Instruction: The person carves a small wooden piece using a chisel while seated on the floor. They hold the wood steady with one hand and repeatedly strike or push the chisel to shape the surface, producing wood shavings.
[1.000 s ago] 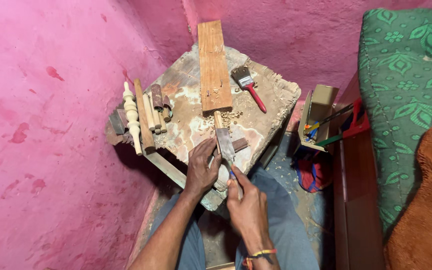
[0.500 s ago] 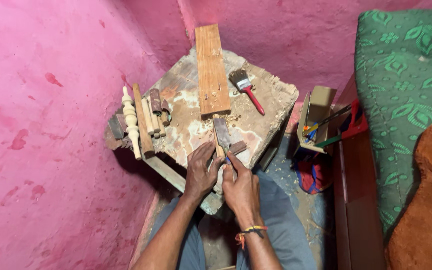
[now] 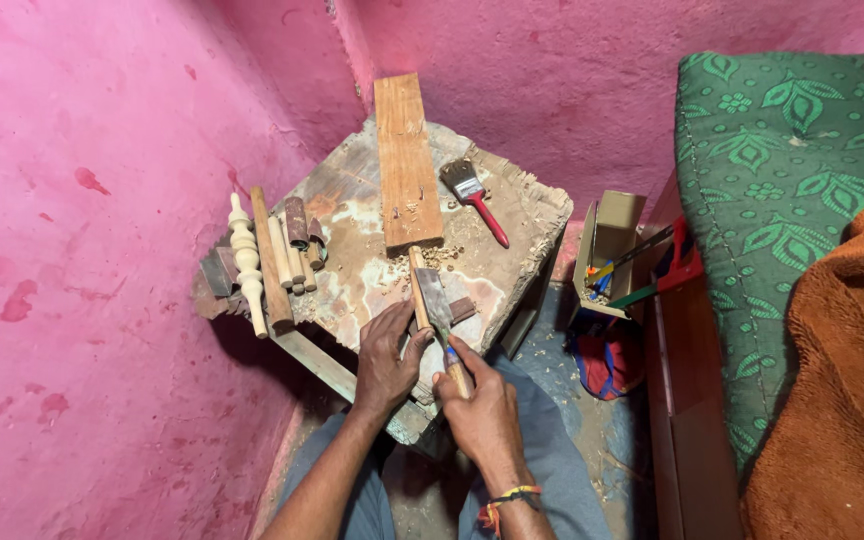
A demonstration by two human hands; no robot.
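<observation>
Carving a thin wooden stick (image 3: 418, 290) on a worn block (image 3: 522, 215).
The left hand (image 3: 388, 360) pinches the stick's near end, pinning it flat; the right hand (image 3: 477, 405) is closed round the handle of a flat blade (image 3: 436, 300) laid beside the stick. Steady, shallow strokes away from the left fingers look wisest. The blade's edge and the contact point are hard to make out.

A slim, pale wooden stick (image 3: 418, 288) lies on the worn counter (image 3: 522, 215), its far end just short of a plank. A flat metal blade (image 3: 436, 300) with a wooden handle lies against its right side, pointing away from the person, tip near wood shavings.
</observation>
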